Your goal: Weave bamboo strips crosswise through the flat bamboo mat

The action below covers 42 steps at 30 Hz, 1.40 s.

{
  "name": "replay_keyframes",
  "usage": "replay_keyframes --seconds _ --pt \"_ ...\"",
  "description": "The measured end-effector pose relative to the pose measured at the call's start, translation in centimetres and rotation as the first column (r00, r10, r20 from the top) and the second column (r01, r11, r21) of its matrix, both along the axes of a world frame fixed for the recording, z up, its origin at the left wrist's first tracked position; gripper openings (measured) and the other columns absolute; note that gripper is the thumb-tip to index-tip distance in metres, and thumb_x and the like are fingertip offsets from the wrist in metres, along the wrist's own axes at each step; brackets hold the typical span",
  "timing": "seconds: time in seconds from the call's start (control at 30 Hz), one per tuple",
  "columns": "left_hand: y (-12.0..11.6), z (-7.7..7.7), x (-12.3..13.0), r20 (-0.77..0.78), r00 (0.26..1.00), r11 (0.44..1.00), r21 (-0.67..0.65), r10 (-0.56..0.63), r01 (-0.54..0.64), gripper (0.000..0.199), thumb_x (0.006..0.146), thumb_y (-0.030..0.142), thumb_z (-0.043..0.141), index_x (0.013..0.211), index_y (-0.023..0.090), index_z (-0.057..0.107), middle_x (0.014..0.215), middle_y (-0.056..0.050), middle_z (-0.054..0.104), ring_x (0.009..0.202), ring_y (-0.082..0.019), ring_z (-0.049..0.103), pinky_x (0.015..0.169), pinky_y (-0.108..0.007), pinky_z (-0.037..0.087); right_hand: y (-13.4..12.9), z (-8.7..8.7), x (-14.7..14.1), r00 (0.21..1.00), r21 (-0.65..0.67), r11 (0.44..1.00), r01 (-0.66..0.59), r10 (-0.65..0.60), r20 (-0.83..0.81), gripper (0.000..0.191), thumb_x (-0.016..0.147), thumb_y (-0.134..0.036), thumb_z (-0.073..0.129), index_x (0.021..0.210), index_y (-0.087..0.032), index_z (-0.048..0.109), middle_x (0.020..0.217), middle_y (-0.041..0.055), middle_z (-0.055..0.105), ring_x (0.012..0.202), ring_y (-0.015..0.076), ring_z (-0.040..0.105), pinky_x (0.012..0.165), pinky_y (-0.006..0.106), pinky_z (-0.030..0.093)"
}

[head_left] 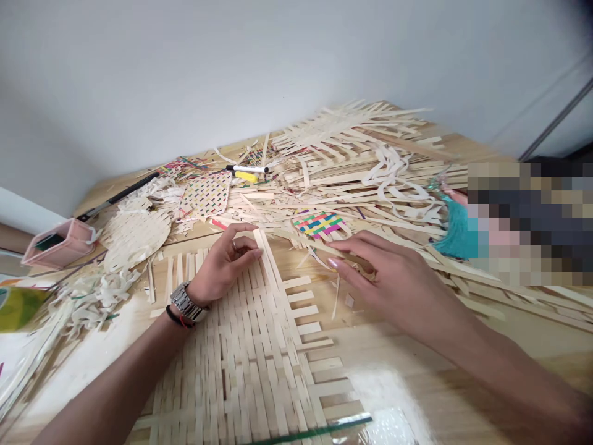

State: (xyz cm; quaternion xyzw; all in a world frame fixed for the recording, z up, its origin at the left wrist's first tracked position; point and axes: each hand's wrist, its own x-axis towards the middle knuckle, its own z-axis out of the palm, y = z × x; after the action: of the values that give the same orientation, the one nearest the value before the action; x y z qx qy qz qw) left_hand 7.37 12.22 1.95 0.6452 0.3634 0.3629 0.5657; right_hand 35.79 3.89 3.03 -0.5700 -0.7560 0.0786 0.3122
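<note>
Clearly, with the clock centred on the middle of the view, the woven mat (231,352) of pale strips lies flat on the bench (380,355), spreading from the centre down to seven o'clock, with loose strip ends jutting out like teeth along its right edge. The left hand (222,266), at eight o'clock, rests on the far part of the mat, thumb and bent forefinger pinched on the edge strip (262,241) at its far right corner; a metal watch (188,303) circles that wrist. Toward four o'clock the right hand (386,266) hangs just beside that corner, apart from the mat, its fingers narrow about a slim piece (354,257), though I cannot tell whether this is a strip or a tool. A small multicoloured weave (319,224) sits near the clock's centre, just past the right fingertips. A dark green strip (319,429) crosses the near end of the mat at six o'clock. At nine are a round pale weave (136,235) and, farther out, a pink basket (55,250); between nine and ten, a patterned square (205,194); at ten, a black-capped marker (248,169) beside a yellow one (246,177). Loose strips (343,133) are heaped at one o'clock, and something teal (456,225) lies at three.
</note>
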Motion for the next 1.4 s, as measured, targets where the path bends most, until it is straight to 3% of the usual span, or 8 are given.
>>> replay_keyframes --seconds 0.17,0.5,0.57,0.7,0.87,1.2,1.3,1.4 --pt "-0.2 0.0 0.1 -0.022 1.000 1.000 -0.003 -0.019 0.019 0.052 0.093 0.035 0.081 0.136 0.026 0.053 0.085 0.002 0.066 0.074 -0.011 0.060 0.066 -0.024 0.045 -0.2 0.1 -0.4 0.998 -0.057 0.998 -0.019 0.016 -0.056 0.020 0.103 -0.035 0.059 0.109 -0.024 0.074 0.106 0.0069 0.081 0.090 0.0247 0.077 0.078 0.040 0.060" --pt "-0.7 0.0 0.1 -0.087 0.991 0.995 0.007 -0.102 0.103 0.063 0.093 0.031 0.081 0.149 0.029 0.051 0.077 0.004 0.062 0.067 -0.011 0.055 0.062 -0.025 0.044 -0.4 0.2 -0.8 0.995 -0.097 0.993 -0.061 0.053 -0.087 0.021 0.103 -0.034 0.057 0.109 -0.025 0.075 0.105 0.0054 0.082 0.083 0.0222 0.077 0.070 0.036 0.059" --pt "-0.6 0.0 0.0 -0.135 0.983 0.989 0.056 -0.126 0.135 0.052 0.094 0.033 0.079 0.142 0.027 0.061 0.079 0.002 0.064 0.066 -0.011 0.054 0.060 -0.025 0.043 -0.4 0.1 -0.8 0.995 -0.093 0.993 -0.067 0.060 -0.084 0.021 0.103 -0.035 0.056 0.108 -0.025 0.075 0.104 0.0054 0.082 0.083 0.0223 0.076 0.068 0.036 0.058" --pt "-0.6 0.3 0.1 -0.256 0.960 0.971 0.179 -0.110 0.159 0.017 0.097 0.035 0.075 0.106 0.021 0.079 0.091 -0.005 0.073 0.072 -0.014 0.061 0.063 -0.027 0.047 -0.5 0.2 -1.0 0.994 -0.073 0.994 -0.084 0.078 -0.079 0.023 0.104 -0.034 0.055 0.109 -0.025 0.074 0.103 0.0064 0.080 0.083 0.0222 0.076 0.068 0.036 0.058" --pt "-0.6 0.6 0.3 -0.360 0.927 0.942 0.265 -0.101 0.205 0.014 0.098 0.028 0.070 0.100 0.022 0.082 0.092 -0.006 0.077 0.082 -0.017 0.068 0.073 -0.028 0.052 -0.7 0.4 -1.3 0.985 -0.063 0.987 -0.146 0.139 -0.101 0.024 0.105 -0.027 0.052 0.103 -0.021 0.075 0.100 0.0080 0.075 0.089 0.0206 0.074 0.075 0.035 0.059" --pt "-0.7 1.2 0.2 -0.321 0.929 0.969 0.101 -0.182 0.225 0.021 0.094 0.032 0.075 0.109 0.018 0.080 0.102 -0.009 0.076 0.086 -0.017 0.070 0.078 -0.028 0.057 -1.0 -0.9 -1.6 0.953 -0.040 0.965 -0.258 0.248 -0.174 0.031 0.098 -0.010 0.051 0.112 -0.025 0.075 0.111 0.0051 0.074 0.098 0.0167 0.073 0.085 0.031 0.060" --pt "-0.9 1.3 0.3 -0.303 0.937 0.980 0.047 -0.173 0.196 0.022 0.094 0.034 0.076 0.109 0.017 0.077 0.092 -0.006 0.072 0.076 -0.014 0.063 0.068 -0.025 0.051 -1.1 -1.1 -1.6 0.951 -0.021 0.963 -0.268 0.261 -0.165 0.033 0.097 -0.009 0.052 0.116 -0.025 0.074 0.115 0.0058 0.073 0.101 0.0171 0.073 0.085 0.031 0.060" --pt "-1.0 1.1 0.4 -0.299 0.941 0.985 0.021 -0.156 0.170 0.026 0.096 0.036 0.073 0.113 0.018 0.073 0.074 0.002 0.058 0.061 -0.009 0.046 0.055 -0.022 0.037 -1.1 -1.2 -1.7 0.947 -0.015 0.958 -0.288 0.282 -0.157 0.032 0.097 -0.009 0.053 0.117 -0.024 0.072 0.117 0.0064 0.073 0.102 0.0171 0.073 0.087 0.032 0.060"
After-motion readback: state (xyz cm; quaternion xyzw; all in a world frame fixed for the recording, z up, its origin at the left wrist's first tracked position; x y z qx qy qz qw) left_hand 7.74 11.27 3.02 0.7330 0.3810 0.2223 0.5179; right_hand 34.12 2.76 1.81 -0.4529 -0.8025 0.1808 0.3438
